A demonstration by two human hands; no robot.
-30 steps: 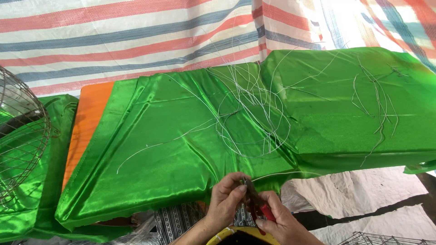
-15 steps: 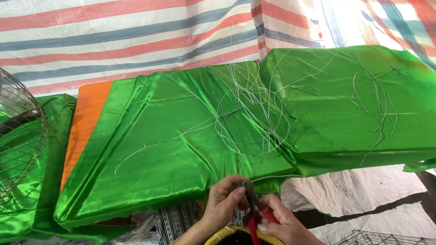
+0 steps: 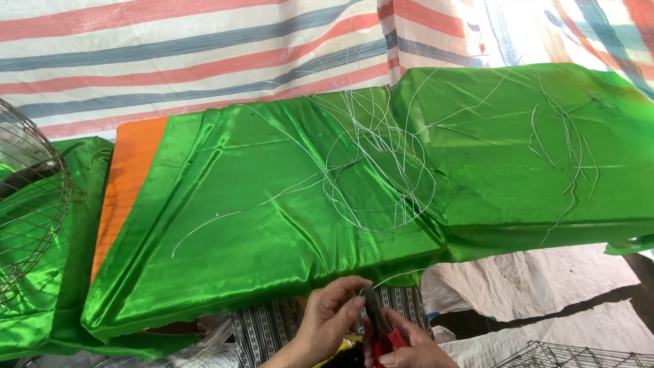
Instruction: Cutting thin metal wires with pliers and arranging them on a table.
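Red grips: pliers (image 3: 379,326) w/ red handles, dark head, low centre of view, just below the counter's front edge.
Right hand: right hand (image 3: 407,346) wrapped round the red handles, fingers curled tight; lower part cut off by frame edge.
Left hand: left hand (image 3: 332,315) fingers bent, thumb & fingertips pinched together at the pliers' dark head; what's pinched there is too small to tell, prob. thin wire.
Wire at hands: one thin pale wire end (image 3: 402,275) runs from nr the pliers up to the counter edge.
Under hands: striped black/white cloth (image 3: 266,330) beneath the wrists, bit of yellow next to it.
Counter: green satin cloth (image 3: 259,238) draped over counter, glossy, creased; orange surface (image 3: 133,177) shows at its left.
Wire tangle: loose silver wire loops (image 3: 378,160) on the satin, mid-counter, well apart from hands; a few more strands (image 3: 565,146) to the right.
Left edge: round wire cage (image 3: 30,197), rusty-grey, on more green cloth.
Bottom right: wire mesh grid (image 3: 579,356), partly in view, on white sheeting (image 3: 531,286).
Backdrop: striped tarp (image 3: 191,54), red/blue/white, behind counter.
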